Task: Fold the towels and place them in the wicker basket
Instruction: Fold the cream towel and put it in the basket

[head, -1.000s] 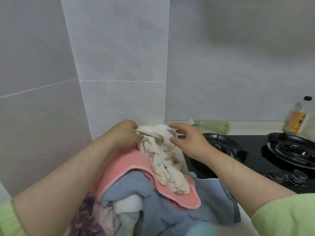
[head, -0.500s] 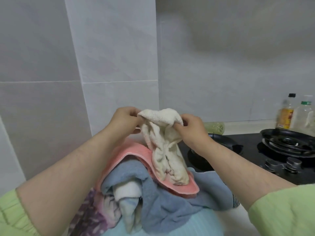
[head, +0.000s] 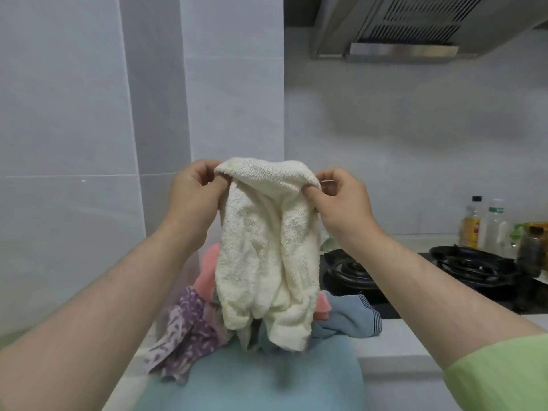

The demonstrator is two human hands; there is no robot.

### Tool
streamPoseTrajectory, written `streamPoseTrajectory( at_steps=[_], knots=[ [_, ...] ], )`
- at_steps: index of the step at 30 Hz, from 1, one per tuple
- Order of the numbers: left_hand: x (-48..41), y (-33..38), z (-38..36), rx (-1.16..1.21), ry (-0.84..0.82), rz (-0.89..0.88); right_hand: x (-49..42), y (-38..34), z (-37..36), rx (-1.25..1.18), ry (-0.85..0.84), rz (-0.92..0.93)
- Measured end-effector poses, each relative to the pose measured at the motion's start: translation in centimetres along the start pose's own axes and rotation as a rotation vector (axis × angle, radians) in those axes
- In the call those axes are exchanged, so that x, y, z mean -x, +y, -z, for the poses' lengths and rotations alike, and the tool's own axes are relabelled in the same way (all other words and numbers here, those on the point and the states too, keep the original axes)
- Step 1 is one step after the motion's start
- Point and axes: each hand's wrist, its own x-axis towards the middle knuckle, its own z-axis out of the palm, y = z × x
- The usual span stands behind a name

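Now the towel is up off the pile: a second ago it lay crumpled on the pink one, hands just closing on its top edge. It hangs in the air in front of the person. The left hand pinches one top corner and the right hand pinches the other, fingers curled round the hem. Likely meaning: pick-up is done, and the next step is to shake it flat and make the first fold. Nothing is folded yet and the basket isn't in view. Whether the bottom end clears the pile can't be told. Materials, near to far: smooth pale blue cloth at the bottom edge, a thin purple printed fabric lying limp, and a blue towel with a dark striped border. The towel itself is cream looped terry, thick and soft, bunched into vertical rolls with the top edge sagging between the hands. It should drape heavily and need a tug to spread. Behind are a black hob with ringed burners, clear bottles, glossy wall tiles and a steel hood.
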Motion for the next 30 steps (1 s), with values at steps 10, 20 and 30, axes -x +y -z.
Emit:
streamPoseTrajectory(
  at_steps=[10,20,30],
  knots=[
    [9.6,-3.3,8.3,-0.185,-0.009,0.248,9.2,2.0,-3.0,0.083,-0.199,-0.214],
    [13.7,-11.0,12.3,-0.604,-0.447,0.373,14.8,9.5,-4.4,0.302,-0.458,-0.232],
    [13.3,-10.8,12.4,-0.842,-0.958,0.425,14.7,7.9,-3.4,0.264,-0.647,-0.144]
  ],
)
